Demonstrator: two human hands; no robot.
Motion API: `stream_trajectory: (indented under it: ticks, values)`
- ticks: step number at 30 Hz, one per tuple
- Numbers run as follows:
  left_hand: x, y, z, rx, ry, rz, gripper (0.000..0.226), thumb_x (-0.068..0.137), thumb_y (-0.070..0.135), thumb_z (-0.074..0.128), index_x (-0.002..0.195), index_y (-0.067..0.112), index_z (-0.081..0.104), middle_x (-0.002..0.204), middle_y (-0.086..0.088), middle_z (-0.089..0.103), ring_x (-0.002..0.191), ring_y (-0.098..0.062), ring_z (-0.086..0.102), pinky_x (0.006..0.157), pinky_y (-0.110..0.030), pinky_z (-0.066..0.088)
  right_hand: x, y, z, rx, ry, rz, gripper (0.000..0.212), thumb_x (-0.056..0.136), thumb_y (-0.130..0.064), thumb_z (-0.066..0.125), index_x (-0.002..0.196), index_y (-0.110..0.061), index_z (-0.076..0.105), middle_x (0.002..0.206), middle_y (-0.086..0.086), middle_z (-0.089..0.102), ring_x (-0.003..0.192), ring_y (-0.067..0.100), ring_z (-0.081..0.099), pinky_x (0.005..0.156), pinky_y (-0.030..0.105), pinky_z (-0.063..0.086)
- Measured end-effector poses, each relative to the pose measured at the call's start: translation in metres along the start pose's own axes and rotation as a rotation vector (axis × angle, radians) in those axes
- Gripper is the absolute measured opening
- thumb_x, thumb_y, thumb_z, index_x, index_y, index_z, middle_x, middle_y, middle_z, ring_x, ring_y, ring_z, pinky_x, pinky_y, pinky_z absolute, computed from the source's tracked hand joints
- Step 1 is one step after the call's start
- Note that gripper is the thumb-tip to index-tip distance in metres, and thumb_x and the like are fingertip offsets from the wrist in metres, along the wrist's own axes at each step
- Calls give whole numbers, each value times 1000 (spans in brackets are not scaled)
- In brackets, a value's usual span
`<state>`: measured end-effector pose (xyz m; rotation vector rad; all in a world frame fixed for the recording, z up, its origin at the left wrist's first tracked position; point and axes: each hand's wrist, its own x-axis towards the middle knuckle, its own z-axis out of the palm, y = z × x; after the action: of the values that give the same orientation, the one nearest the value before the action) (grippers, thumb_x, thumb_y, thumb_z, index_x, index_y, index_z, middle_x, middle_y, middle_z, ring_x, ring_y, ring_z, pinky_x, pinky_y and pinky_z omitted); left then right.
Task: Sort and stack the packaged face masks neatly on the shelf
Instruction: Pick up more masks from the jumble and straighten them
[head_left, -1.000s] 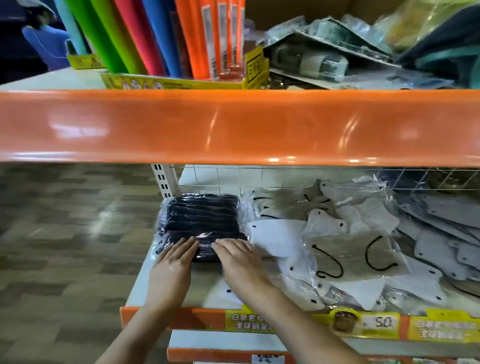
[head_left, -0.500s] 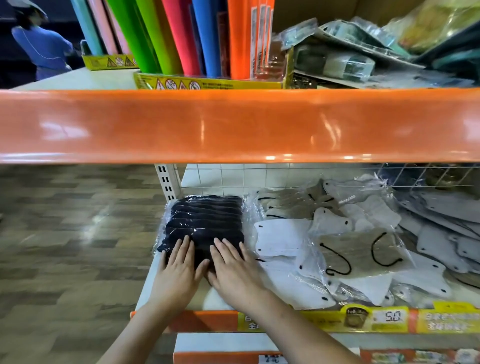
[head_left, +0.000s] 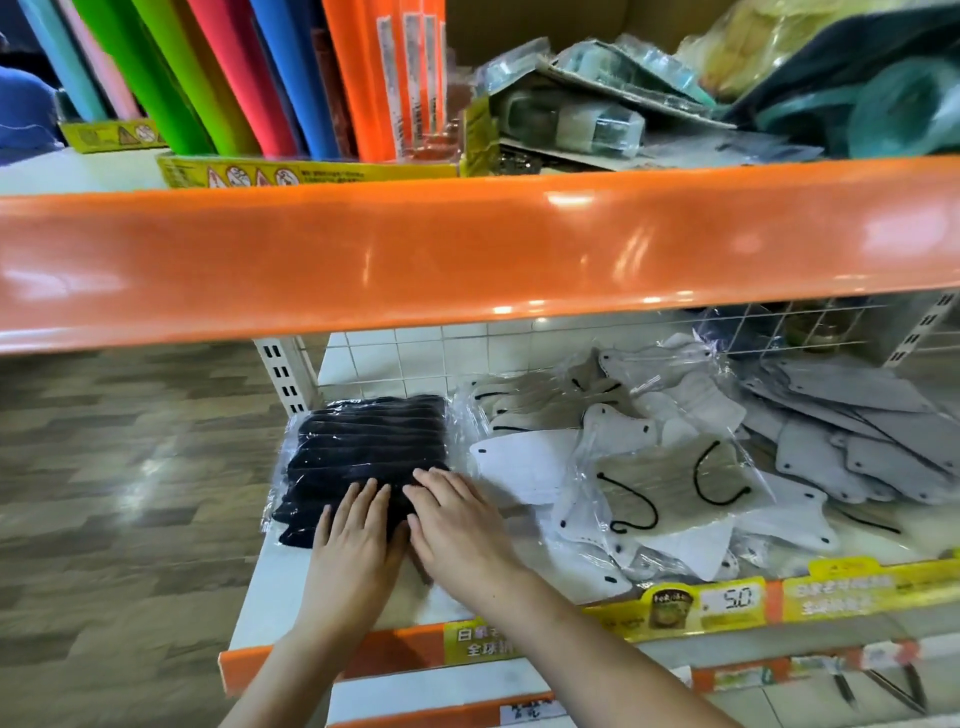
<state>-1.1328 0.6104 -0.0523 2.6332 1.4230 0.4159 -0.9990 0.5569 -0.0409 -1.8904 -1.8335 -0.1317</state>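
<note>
A stack of black masks (head_left: 363, 457) in clear wrap is being kept at the left end of the white shelf (head_left: 270, 597), close to the perforated upright (head_left: 283, 371); its near edge is being pressed by both hands, laid side by side and nearly touching. The left hand (head_left: 356, 540) is being held flat, fingers straight and close together, with nothing gripped; the right hand (head_left: 457, 525) is being held the same way, fingers extended and slightly spread over the stack's right corner, nothing pinched or curled round.

Just to the right, a loose heap of white and beige packaged masks (head_left: 639, 467) with black ear loops is being left overlapped and tilted; further right, grey masks (head_left: 852, 431) are being seen fanned against the wire grid back (head_left: 571, 338). Along the shelf's front lip, a yellow price strip (head_left: 727, 603) marked 5.0 is being displayed. Above, an orange shelf edge (head_left: 467, 254) is being crossed by reflections; on it, coloured rolls (head_left: 260, 78) are being stood upright in a yellow box (head_left: 311, 174), beside jumbled packets (head_left: 582, 104).
</note>
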Motion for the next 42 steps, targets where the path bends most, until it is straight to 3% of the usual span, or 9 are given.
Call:
stream_trajectory:
  ticks: [3, 6, 9, 13, 17, 22, 32, 36, 42]
  values:
    - [3, 30, 2, -40, 42, 76, 58, 96, 47, 28, 121, 7, 63, 127, -12, 61, 120, -31, 56, 97, -51, 44, -5, 21, -13, -59, 80, 7, 27, 78, -26, 68, 103, -19, 69, 114, -1, 66, 107, 16, 60, 96, 32, 49]
    - [8, 61, 9, -92, 82, 149, 49, 85, 32, 38, 117, 5, 63, 122, -13, 64, 116, -33, 58, 99, -43, 44, -14, 41, -33, -82, 122, 25, 28, 80, -26, 51, 98, -17, 70, 110, -1, 65, 103, 18, 61, 94, 31, 50]
    - [13, 100, 11, -116, 95, 176, 49, 81, 26, 38, 113, 0, 65, 118, -17, 65, 112, -35, 61, 98, -39, 35, -25, 67, -51, -92, 172, 41, 27, 76, -22, 55, 97, -17, 71, 112, 0, 68, 103, 17, 64, 87, 29, 53]
    - [18, 158, 12, -189, 123, 213, 47, 83, 24, 39, 112, -1, 66, 121, -21, 62, 114, -38, 59, 94, -48, 49, -46, 109, -75, -56, 209, 79, 34, 78, -21, 48, 102, -12, 71, 112, 3, 68, 104, 20, 63, 92, 29, 44]
    - [18, 213, 16, -232, 142, 279, 46, 79, 22, 39, 112, 3, 64, 123, -20, 61, 114, -36, 59, 91, -48, 49, -75, 151, -103, -58, 197, 142, 41, 72, -20, 45, 105, -11, 68, 112, 4, 66, 104, 23, 62, 89, 33, 52]
    - [21, 286, 26, -268, 163, 339, 44, 82, 25, 40, 113, 6, 65, 120, -16, 63, 111, -34, 60, 87, -47, 51, -110, 212, -132, -156, 168, 196, 43, 62, -14, 66, 105, -8, 67, 107, 6, 66, 98, 25, 63, 86, 30, 51]
    - [31, 388, 62, -145, -42, 393, 44, 78, 27, 40, 102, 6, 70, 107, -13, 69, 102, -33, 66, 80, -45, 54, -164, 318, -167, -159, 81, 368, 47, 68, -16, 73, 112, -8, 63, 113, 12, 62, 106, 33, 60, 83, 40, 55]
    - [34, 411, 81, -180, -58, 340, 39, 75, 22, 52, 107, 6, 68, 113, -13, 67, 109, -34, 62, 85, -47, 52, -179, 349, -177, -152, 56, 379, 41, 80, -29, 59, 114, -5, 61, 116, 16, 61, 107, 36, 60, 77, 45, 57]
    - [35, 441, 93, -200, -142, 268, 49, 94, 25, 35, 140, 8, 43, 149, -12, 38, 141, -26, 29, 113, -39, 23, -181, 360, -178, -266, 63, 383, 58, 77, -47, 44, 106, -4, 70, 113, 15, 68, 104, 28, 67, 79, 39, 56]
